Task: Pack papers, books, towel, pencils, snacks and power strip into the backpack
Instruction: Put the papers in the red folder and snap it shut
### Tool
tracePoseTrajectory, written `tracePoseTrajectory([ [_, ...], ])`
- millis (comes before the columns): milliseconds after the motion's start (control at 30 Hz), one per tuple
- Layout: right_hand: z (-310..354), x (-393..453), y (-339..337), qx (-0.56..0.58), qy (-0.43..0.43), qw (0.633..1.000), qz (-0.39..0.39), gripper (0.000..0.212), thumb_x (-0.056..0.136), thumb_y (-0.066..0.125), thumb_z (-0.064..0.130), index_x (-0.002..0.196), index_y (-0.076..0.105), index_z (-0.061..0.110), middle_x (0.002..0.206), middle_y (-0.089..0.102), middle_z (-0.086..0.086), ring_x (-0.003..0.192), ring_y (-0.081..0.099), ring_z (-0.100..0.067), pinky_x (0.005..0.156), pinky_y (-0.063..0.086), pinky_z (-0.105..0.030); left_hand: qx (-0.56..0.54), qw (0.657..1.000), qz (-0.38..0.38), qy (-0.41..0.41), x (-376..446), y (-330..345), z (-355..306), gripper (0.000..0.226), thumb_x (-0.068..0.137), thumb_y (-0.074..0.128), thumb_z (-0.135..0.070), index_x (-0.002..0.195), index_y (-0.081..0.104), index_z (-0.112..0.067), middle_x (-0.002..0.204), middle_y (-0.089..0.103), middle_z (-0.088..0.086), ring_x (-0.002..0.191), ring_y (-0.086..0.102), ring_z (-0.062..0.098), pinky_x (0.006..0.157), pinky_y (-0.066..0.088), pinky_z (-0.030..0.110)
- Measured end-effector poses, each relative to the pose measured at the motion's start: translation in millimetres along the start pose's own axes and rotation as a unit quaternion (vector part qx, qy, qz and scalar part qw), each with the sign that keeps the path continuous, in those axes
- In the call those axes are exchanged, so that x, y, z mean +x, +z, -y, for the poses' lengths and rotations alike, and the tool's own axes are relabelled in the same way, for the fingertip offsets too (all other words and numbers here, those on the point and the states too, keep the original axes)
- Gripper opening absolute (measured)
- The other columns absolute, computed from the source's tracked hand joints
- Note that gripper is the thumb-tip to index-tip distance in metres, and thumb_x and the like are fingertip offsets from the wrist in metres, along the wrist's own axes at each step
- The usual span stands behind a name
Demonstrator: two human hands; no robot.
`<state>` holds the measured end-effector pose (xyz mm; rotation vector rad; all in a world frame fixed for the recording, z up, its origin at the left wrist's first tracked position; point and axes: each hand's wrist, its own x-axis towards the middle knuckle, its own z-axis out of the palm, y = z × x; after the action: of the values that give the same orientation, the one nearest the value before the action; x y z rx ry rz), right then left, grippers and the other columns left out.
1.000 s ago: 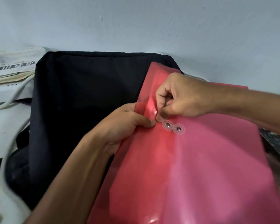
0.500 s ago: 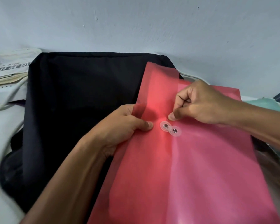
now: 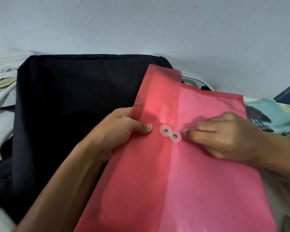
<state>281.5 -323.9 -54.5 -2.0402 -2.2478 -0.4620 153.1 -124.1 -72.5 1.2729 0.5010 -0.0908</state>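
Head view, largest first: pale blue-grey wall (image 3: 157,25) across the whole top, from 9 round to 3 o'clock. Below it, black backpack (image 3: 70,104), lying flat, filling the left and centre, top edge against the foot of the wall. Over the backpack's right part, translucent red plastic envelope (image 3: 182,181), running from centre down to 5 o'clock, tilted, upper flap (image 3: 159,91) folded over toward 12 o'clock and showing darker red where doubled. At 3 o'clock, partly under the envelope, patterned teal cloth (image 3: 271,113). At 9 o'clock, beside the backpack, stack of papers (image 3: 2,76) with printed text, blurred, and white cord (image 3: 2,99) curving down past them; another white cord (image 3: 196,81) at 1 o'clock behind the envelope. Left hand (image 3: 122,131), coming up from 7 o'clock, grasping the envelope's left edge, thumb flat on top beside the clasps, fingers tucked beneath the plastic. Right hand (image 3: 224,136), entering from 3 o'clock, resting on the envelope, fingers curled in and fingertips pinched together just right of the clasps; whether anything thin sits between them, cannot tell. Smallest: two clear round clasp discs (image 3: 170,133), each with a metal eyelet, touching one another, set at the envelope's middle between the two hands.
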Motion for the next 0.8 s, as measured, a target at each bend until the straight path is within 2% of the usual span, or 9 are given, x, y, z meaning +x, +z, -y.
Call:
tracePoseTrajectory([
  [133, 3, -2, -1, -0.025, -0.006, 0.999, 0.039, 0.018, 0.077, 0.055, 0.003, 0.080, 0.073, 0.004, 0.050, 0.044, -0.003, 0.040, 0.044, -0.023, 0.034, 0.033, -0.028, 0.007, 1.000, -0.011, 0.005, 0, 1, 0, 0.024, 0.081, 0.057, 0.010, 0.098, 0.071, 0.000, 0.076, 0.068, 0.013, 0.056, 0.063, 0.016, 0.054, 0.054, 0.023],
  [267, 13, 2, -8, -0.018, -0.020, 0.995, 0.093, 0.009, 0.067, 0.065, 0.006, 0.075, 0.069, 0.009, 0.051, 0.048, 0.000, 0.040, 0.047, -0.025, 0.036, 0.034, -0.029, 0.012, 1.000, -0.024, 0.007, -1, 2, 0, 0.026, 0.081, 0.058, 0.009, 0.097, 0.073, -0.004, 0.077, 0.069, 0.013, 0.057, 0.064, 0.015, 0.055, 0.054, 0.022],
  [333, 21, 4, -9, -0.013, -0.018, 0.994, 0.106, 0.006, 0.070, 0.061, 0.008, 0.071, 0.065, 0.011, 0.053, 0.049, 0.001, 0.042, 0.048, -0.024, 0.037, 0.036, -0.030, 0.013, 0.999, -0.031, 0.008, -1, 3, 0, 0.024, 0.080, 0.058, 0.010, 0.096, 0.072, -0.001, 0.075, 0.069, 0.011, 0.056, 0.064, 0.015, 0.055, 0.054, 0.021],
  [467, 20, 3, -8, -0.007, -0.007, 0.996, 0.091, 0.016, 0.074, 0.047, 0.009, 0.069, 0.063, 0.011, 0.052, 0.048, 0.000, 0.043, 0.049, -0.025, 0.035, 0.039, -0.031, 0.018, 0.999, -0.030, 0.005, -2, 4, -1, 0.020, 0.080, 0.058, 0.010, 0.092, 0.071, 0.000, 0.073, 0.069, 0.011, 0.056, 0.064, 0.015, 0.054, 0.054, 0.021],
  [667, 2, 4, -7, -0.127, -0.023, 0.988, 0.083, 0.014, 0.074, 0.053, 0.001, 0.065, 0.060, 0.009, 0.050, 0.046, -0.003, 0.039, 0.044, -0.023, 0.037, 0.031, -0.027, 0.039, 0.999, -0.008, 0.014, -1, 2, 0, 0.020, 0.081, 0.058, 0.010, 0.082, 0.071, -0.005, 0.066, 0.067, 0.007, 0.052, 0.062, 0.013, 0.049, 0.052, 0.019],
  [733, 1, 5, -2, -0.141, -0.043, 0.986, 0.082, 0.018, 0.079, 0.052, 0.000, 0.065, 0.060, 0.008, 0.051, 0.048, -0.004, 0.040, 0.045, -0.023, 0.037, 0.032, -0.027, 0.037, 0.999, 0.001, 0.018, 1, 0, 1, 0.020, 0.081, 0.058, 0.010, 0.084, 0.072, -0.004, 0.073, 0.069, 0.011, 0.058, 0.063, 0.016, 0.052, 0.053, 0.020],
  [800, 0, 8, -1, -0.144, -0.062, 0.984, 0.087, 0.017, 0.079, 0.053, 0.000, 0.066, 0.060, 0.008, 0.052, 0.051, -0.005, 0.040, 0.047, -0.023, 0.036, 0.031, -0.026, 0.049, 0.998, 0.014, 0.025, 2, -2, 3, 0.025, 0.081, 0.057, 0.009, 0.098, 0.072, -0.003, 0.094, 0.072, 0.019, 0.075, 0.065, 0.025, 0.061, 0.055, 0.024],
])
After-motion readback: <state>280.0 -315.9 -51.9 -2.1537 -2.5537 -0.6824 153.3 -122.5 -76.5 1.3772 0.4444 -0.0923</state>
